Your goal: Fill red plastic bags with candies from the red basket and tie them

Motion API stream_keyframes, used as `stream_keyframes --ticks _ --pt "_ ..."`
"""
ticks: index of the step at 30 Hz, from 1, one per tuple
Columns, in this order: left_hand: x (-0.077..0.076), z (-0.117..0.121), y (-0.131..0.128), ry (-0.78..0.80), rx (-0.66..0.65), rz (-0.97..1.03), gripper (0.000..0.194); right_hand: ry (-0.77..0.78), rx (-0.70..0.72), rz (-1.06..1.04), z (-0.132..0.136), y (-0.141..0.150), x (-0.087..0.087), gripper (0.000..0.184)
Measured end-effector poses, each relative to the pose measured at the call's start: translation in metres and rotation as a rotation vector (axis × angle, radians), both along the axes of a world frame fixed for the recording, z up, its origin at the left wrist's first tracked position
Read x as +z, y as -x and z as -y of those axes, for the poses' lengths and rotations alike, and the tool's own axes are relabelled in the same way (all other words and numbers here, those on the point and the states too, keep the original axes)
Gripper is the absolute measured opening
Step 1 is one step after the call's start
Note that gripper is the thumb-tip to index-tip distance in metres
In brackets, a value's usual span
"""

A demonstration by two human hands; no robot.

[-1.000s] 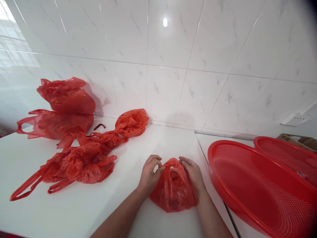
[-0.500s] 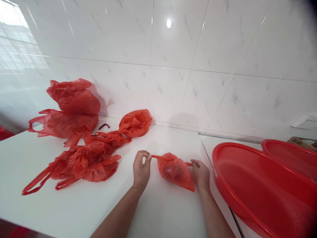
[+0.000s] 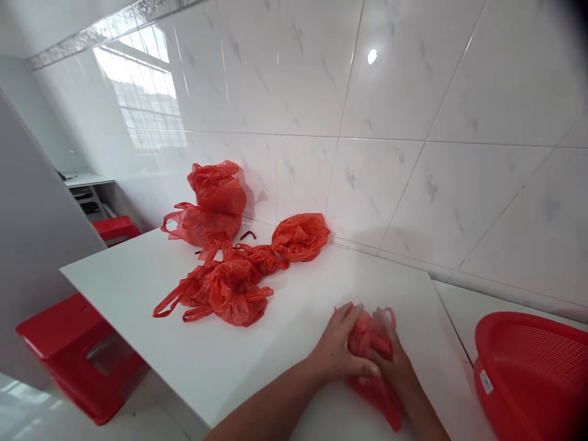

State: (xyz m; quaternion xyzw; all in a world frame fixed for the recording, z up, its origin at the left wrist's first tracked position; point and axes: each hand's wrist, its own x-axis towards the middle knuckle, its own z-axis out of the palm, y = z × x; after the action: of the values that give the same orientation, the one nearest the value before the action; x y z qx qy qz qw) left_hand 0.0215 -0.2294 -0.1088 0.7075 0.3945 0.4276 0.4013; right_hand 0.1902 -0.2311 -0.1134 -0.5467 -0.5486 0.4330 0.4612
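Note:
A red plastic bag (image 3: pixel 375 395) bulges a little between my hands, low and right of centre on the white table. My left hand (image 3: pixel 339 349) wraps round its left side, thumb laid across the front. From the right, my right hand (image 3: pixel 395 361) clasps the same bag, its fingers slightly blurred. One thin handle loop sticks up at the far end, and the bag's loose corner trails toward me. What is inside cannot be made out. To the left lies a heap of crumpled red plastic bags (image 3: pixel 234 297), with handles spread out.
Against the tiled wall sit more filled red bags (image 3: pixel 220 193) and a rounded red bag (image 3: pixel 301 237). A dark red bent strip (image 3: pixel 248 234) lies near them. At right stands a red perforated basket (image 3: pixel 489 355). Beyond the table's left edge is a red stool (image 3: pixel 59 327).
My hands first gathered the bag's top, then pulled its two handles apart sideways; now both have closed in around its body. The view has swung left, bringing the stools into sight.

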Motion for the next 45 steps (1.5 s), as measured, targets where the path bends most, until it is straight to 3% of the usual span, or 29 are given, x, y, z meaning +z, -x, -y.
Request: stream_keyframes --ticks 4,8,16,26,35,45 --pt "0.006 0.002 -0.003 -0.036 0.057 0.016 0.091 0.070 0.070 -0.029 0.006 0.007 0.010 0.082" --pt "0.011 0.001 -0.006 -0.078 0.160 -0.008 0.064 0.057 0.014 0.080 0.006 0.007 0.014 0.069" --pt "0.002 -0.007 -0.009 -0.137 0.271 -0.195 0.039 -0.025 -0.023 0.118 0.009 0.009 0.008 0.045" --pt "0.000 -0.006 -0.010 -0.181 0.277 -0.256 0.034 -0.026 -0.004 0.102 0.014 0.014 0.011 0.035" --pt "-0.003 -0.005 -0.011 -0.162 0.270 -0.295 0.031 -0.086 -0.078 0.125 0.019 0.023 0.009 0.025" --pt "-0.002 -0.002 -0.011 -0.145 0.276 -0.384 0.030 -0.088 -0.099 0.115 0.021 0.028 0.010 0.029"
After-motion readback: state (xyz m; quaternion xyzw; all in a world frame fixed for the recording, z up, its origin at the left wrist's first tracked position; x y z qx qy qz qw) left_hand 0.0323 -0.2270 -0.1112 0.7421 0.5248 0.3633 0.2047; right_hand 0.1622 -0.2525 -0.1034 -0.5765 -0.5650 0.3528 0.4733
